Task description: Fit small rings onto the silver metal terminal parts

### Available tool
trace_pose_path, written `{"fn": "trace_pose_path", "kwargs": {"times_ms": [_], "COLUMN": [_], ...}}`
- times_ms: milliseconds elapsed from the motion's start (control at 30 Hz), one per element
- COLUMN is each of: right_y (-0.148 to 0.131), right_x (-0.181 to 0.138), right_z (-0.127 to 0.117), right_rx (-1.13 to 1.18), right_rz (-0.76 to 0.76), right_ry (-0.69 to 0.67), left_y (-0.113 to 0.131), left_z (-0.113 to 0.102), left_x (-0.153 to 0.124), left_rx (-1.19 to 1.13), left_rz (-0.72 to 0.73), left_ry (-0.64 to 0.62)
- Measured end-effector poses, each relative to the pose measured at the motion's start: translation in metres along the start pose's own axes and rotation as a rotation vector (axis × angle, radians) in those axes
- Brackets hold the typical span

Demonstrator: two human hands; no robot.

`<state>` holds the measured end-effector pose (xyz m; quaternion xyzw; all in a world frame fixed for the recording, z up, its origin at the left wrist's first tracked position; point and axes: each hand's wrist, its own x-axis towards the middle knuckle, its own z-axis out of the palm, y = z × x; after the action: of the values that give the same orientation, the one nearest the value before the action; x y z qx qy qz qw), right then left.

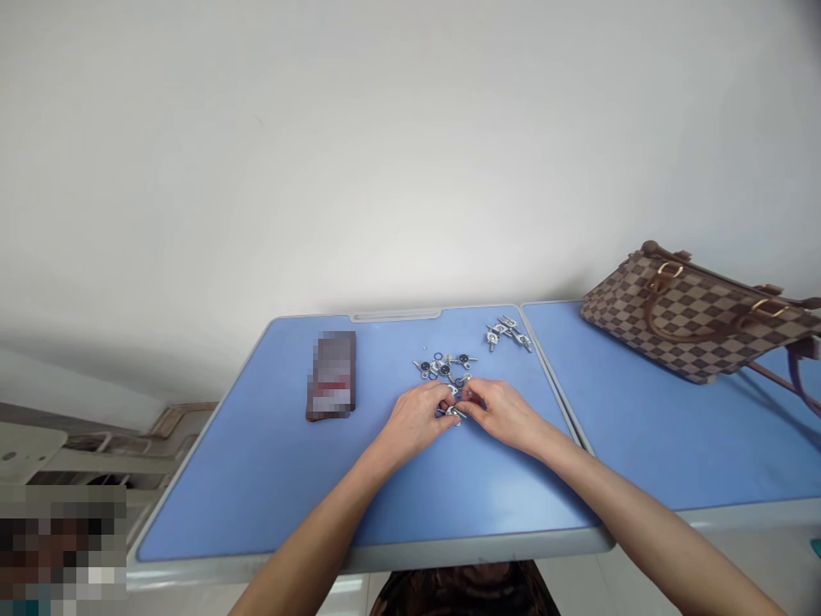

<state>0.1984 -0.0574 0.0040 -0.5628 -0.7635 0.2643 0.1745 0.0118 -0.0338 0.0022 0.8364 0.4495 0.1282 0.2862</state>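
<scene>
Well, on the blue surface (218, 505), a checkered handbag (696, 321) sits off to the right while the left hand (414, 419) and right hand (500, 412) meet among scattered metal fittings (440, 368), fingers (467, 404) pinched together on a small silver piece (454, 413).

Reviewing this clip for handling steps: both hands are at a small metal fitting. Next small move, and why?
Probably set the small metal fitting, pinched between the left hand and right hand, beside the grouped metal fittings. Those lie apart and tidy, while the loose rings and washers lie scattered nearby, so mixing seems likely otherwise.
</scene>
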Motion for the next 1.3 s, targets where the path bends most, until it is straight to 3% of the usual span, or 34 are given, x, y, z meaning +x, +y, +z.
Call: {"fn": "trace_pose_path", "kwargs": {"times_ms": [300,833,1000,1167,1300], "right_y": [-0.005,-0.008,0.001,0.000,-0.003], "right_x": [0.002,-0.001,0.000,-0.006,-0.009], "right_z": [0.002,-0.006,-0.009,-0.031,-0.039], "right_rx": [-0.165,-0.515,-0.269,0.175,0.371], "right_rz": [0.020,-0.328,-0.318,-0.222,-0.207], "right_ry": [-0.067,-0.188,-0.143,0.055,0.017], "left_y": [0.004,0.000,-0.001,0.001,0.002], "left_z": [0.000,0.001,-0.001,-0.002,-0.001], "left_x": [0.000,0.002,0.002,0.001,0.000], "left_rx": [0.013,-0.021,-0.027,-0.034,-0.028], "left_rz": [-0.037,0.062,0.049,0.012,0.004], "left_ry": [-0.008,0.014,0.010,0.000,0.003]}}
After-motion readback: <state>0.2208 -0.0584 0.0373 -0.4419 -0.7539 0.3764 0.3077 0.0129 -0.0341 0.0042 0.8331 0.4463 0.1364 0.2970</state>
